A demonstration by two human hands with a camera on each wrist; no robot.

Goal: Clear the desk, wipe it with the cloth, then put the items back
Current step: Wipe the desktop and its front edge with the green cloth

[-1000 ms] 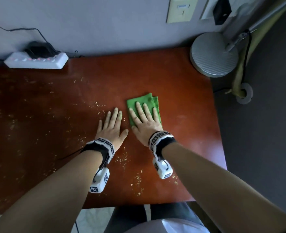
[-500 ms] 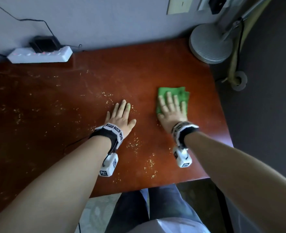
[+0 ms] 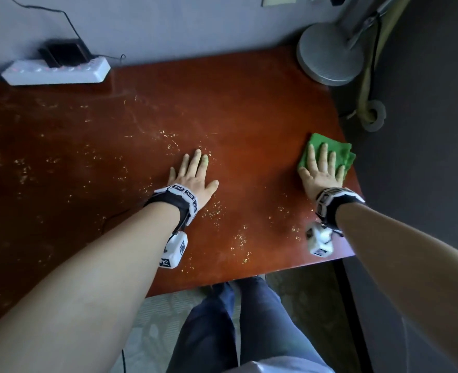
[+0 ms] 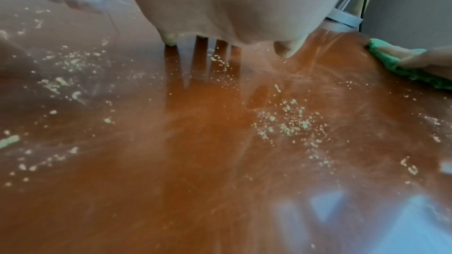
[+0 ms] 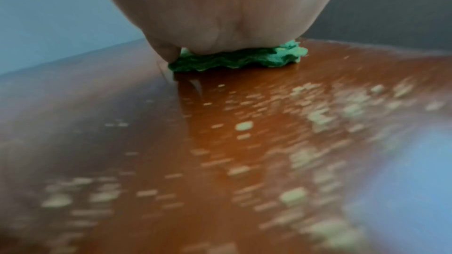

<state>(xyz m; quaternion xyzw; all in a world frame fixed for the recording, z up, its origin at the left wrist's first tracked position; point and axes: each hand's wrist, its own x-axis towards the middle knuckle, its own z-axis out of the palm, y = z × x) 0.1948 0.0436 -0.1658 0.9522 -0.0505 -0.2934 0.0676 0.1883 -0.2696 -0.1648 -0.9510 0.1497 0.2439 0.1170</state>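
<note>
A folded green cloth (image 3: 341, 152) lies at the right edge of the reddish-brown desk (image 3: 249, 109). My right hand (image 3: 320, 168) presses flat on it with straight fingers. In the right wrist view the palm (image 5: 220, 16) sits on the crumpled cloth (image 5: 234, 61). My left hand (image 3: 195, 173) lies flat on the bare desk near the middle, fingers spread; the left wrist view shows it (image 4: 220, 7) from behind, with the cloth (image 4: 396, 67) far to the right. Pale crumbs (image 3: 214, 211) are scattered over the desk, thickest near my wrists and to the left.
A white power strip (image 3: 55, 72) with a black plug stands at the back left against the wall. A round grey lamp base (image 3: 330, 57) sits at the back right corner. The desk ends just right of the cloth, with dark floor beyond. My legs show below the front edge.
My right hand has slid the cloth from the desk's middle to its right edge. The left hand has stayed flat in about the same spot.
</note>
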